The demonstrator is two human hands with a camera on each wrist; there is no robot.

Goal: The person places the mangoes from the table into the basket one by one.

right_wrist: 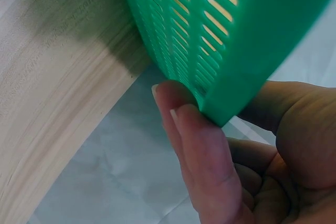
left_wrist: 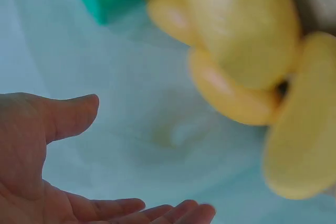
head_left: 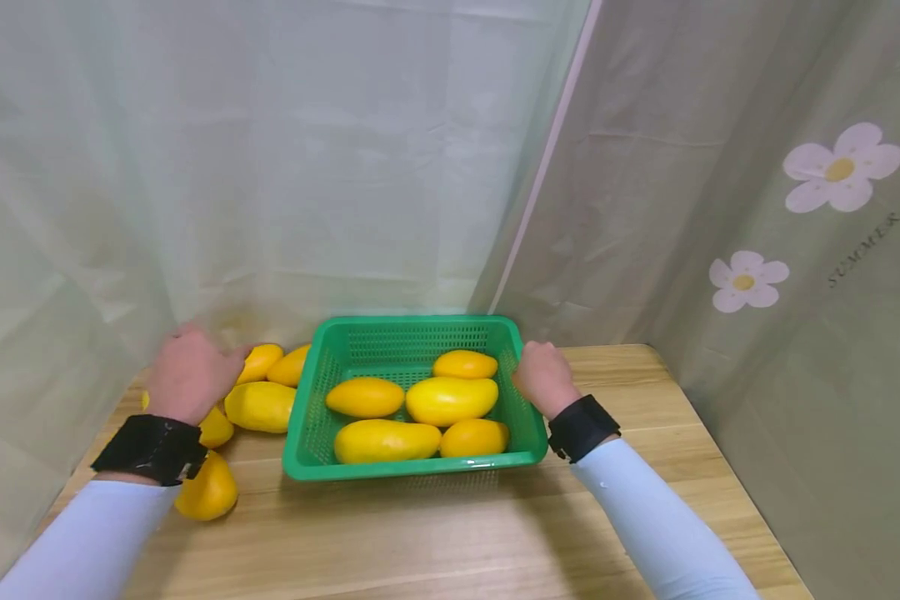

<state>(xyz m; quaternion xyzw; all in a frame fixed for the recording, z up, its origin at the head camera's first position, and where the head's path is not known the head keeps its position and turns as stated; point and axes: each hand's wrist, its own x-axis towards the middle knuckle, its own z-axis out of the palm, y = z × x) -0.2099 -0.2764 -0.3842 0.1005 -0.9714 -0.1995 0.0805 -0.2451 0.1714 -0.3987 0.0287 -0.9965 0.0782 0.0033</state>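
A green plastic basket stands on the table with several yellow mangoes inside. My right hand grips its right rim; in the right wrist view, fingertips lie against the outside of the slotted wall while the thumb goes behind the rim. To the left, my left hand is over a group of loose mangoes, hiding part of them. The left wrist view shows that hand's thumb and fingers spread apart, holding nothing, with blurred mangoes off to the side.
A single mango lies nearer me by the left wrist. The wooden table ends at a pale curtain behind the basket. On the right hangs more curtain printed with flowers, close along the table's edge.
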